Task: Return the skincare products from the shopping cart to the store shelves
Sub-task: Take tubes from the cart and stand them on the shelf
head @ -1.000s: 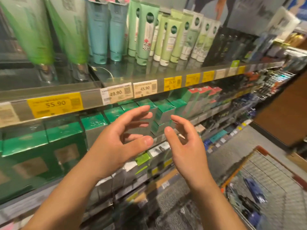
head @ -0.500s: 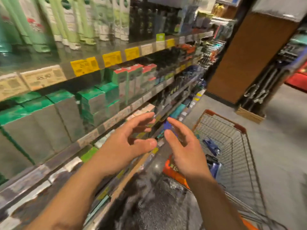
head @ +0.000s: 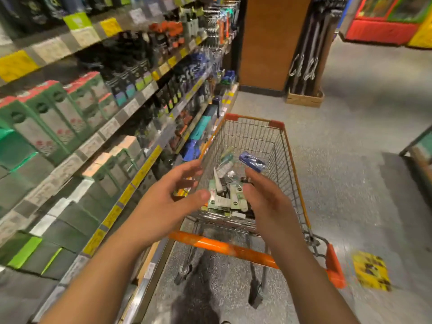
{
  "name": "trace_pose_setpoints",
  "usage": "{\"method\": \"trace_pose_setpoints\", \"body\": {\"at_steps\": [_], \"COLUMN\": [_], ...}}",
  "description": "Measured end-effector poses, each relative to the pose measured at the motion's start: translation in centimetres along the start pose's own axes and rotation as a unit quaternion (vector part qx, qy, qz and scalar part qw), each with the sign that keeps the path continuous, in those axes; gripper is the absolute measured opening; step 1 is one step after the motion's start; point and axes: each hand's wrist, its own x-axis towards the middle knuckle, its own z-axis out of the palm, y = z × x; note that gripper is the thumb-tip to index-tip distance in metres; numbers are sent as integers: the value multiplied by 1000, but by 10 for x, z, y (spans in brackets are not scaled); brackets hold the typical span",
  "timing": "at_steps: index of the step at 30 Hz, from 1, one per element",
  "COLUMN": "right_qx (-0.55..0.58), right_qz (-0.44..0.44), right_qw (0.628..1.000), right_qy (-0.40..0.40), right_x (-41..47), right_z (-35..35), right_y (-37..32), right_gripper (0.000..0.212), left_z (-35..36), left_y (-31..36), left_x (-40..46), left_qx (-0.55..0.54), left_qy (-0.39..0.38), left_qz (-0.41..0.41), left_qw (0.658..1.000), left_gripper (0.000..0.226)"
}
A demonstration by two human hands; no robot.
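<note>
with both forearms stretched forward over the cart handle, the left hand (head: 170, 197) is seen with fingers spread and loosely extended, nothing held. the right hand (head: 268, 197) is likewise relaxed, fingers slightly bent, nothing gripped; palms are turned toward each other with a gap between. both hands are held above the near end of the shopping cart (head: 289, 160), a wire basket with orange trim and an orange handle bar (head: 224, 247). the skincare products (head: 228, 197) are piled at the near end of the basket floor: white and pale green tubes and small boxes, partly hidden behind the hands. a blue pack (head: 251, 161) is seen just past the right fingertips, further into the basket; whether it rests on the pile or against the wire cannot be told. the store shelves (head: 112, 127) run along the left, just beside the cart, stocked with green boxes (head: 42, 122) and dark bottles, yellow and white price tags (head: 112, 216) on the edges. a yellow floor sticker (head: 371, 272) is seen on the right. edges are motion-blurred.
</note>
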Motion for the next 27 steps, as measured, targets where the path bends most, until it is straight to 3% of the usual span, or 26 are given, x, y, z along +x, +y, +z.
{"method": "trace_pose_setpoints", "body": {"at_steps": [10, 16, 22, 27], "right_qx": [4, 13, -32, -58], "right_qz": [36, 81, 110, 135], "right_qw": [998, 995, 989, 986], "right_qy": [46, 61, 89, 84], "right_x": [21, 50, 96, 149], "right_z": [-46, -38, -16, 7], "right_y": [22, 27, 25, 25], "right_gripper": [24, 24, 35, 35], "left_z": [37, 33, 14, -11], "left_y": [-1, -20, -52, -77], "left_x": [41, 84, 144, 190], "left_qx": [-3, -28, -98, -146], "left_qy": [-15, -36, -58, -74], "left_qz": [-37, -58, -62, -84], "left_qw": [999, 997, 992, 983], "left_gripper": [74, 56, 82, 53]}}
